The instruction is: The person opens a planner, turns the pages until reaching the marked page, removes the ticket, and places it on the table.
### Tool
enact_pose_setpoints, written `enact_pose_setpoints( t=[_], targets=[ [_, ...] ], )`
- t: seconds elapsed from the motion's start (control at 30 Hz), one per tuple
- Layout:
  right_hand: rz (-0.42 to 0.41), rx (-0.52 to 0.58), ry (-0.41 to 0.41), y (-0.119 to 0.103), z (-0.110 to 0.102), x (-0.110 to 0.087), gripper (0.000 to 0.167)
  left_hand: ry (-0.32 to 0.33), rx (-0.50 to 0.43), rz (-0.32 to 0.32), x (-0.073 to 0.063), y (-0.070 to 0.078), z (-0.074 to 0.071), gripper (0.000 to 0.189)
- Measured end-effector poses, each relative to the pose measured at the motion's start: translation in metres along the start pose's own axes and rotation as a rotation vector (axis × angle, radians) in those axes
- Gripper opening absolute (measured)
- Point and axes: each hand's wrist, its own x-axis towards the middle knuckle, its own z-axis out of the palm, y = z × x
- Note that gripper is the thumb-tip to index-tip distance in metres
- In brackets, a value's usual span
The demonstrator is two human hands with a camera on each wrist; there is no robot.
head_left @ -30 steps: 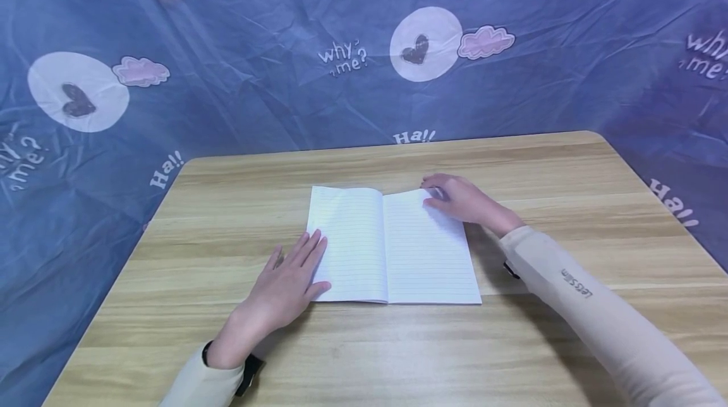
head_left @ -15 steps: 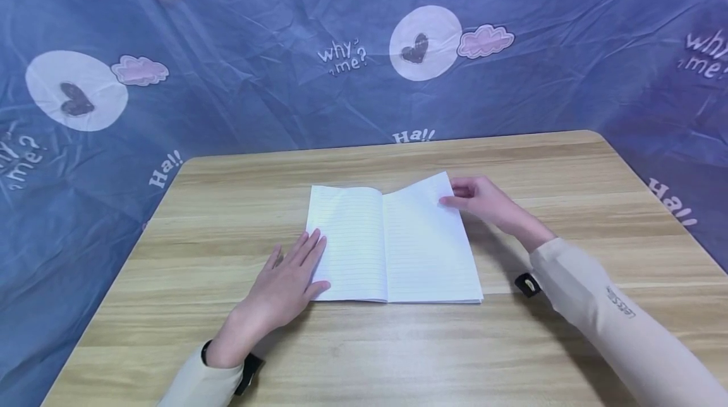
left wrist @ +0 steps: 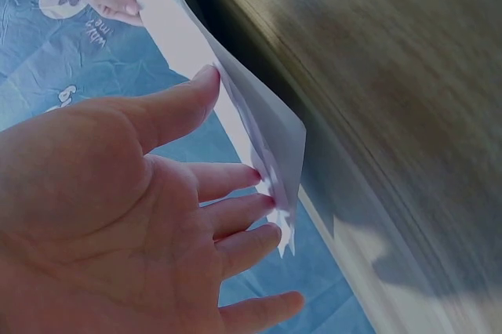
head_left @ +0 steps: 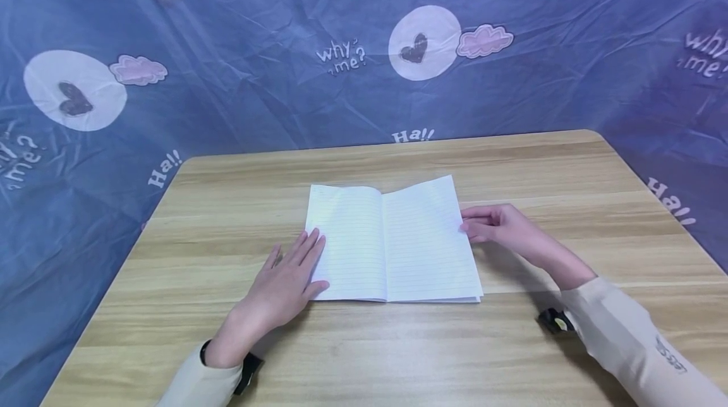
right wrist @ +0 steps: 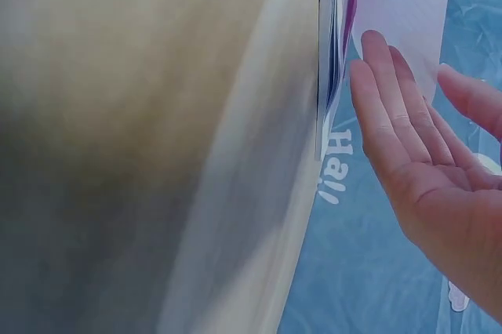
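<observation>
An open notebook [head_left: 348, 246] with lined white pages lies on the wooden table. My left hand [head_left: 287, 287] rests over its left edge, fingers spread and nearly straight, fingertips and thumb on the left page. From below, the left wrist view shows those fingertips [left wrist: 267, 201] against the paper edges. At the right side, my right hand [head_left: 506, 230] holds the outer edge of a raised right-hand page [head_left: 426, 236], thumb above and fingers beneath. That page's far corner stands up off the notebook. In the right wrist view, the right hand's fingers [right wrist: 384, 99] lie behind the lifted sheet.
The wood-grain table [head_left: 364, 356] extends around the notebook on all sides. Behind it hangs a blue printed cloth [head_left: 256, 78]. Black straps with small devices sit at both wrists, below the light sleeves [head_left: 631, 337].
My right hand has moved from the page's top right corner rightward and down along its outer edge. The right page has lifted at its far corner. My left hand has stayed in place.
</observation>
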Motion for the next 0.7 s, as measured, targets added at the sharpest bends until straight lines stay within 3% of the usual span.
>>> enact_pose_setpoints(
  t=[0.47,0.7],
  targets=[
    [-0.073,0.059,0.017,-0.009,0.012,-0.012,0.055,0.005,0.005,0.002,-0.001,0.001,0.000,0.072],
    [-0.220,0.130,-0.116,-0.018,0.032,-0.010,0.048,0.002,0.006,-0.003,-0.001,0.000,0.000,0.073]
  ],
)
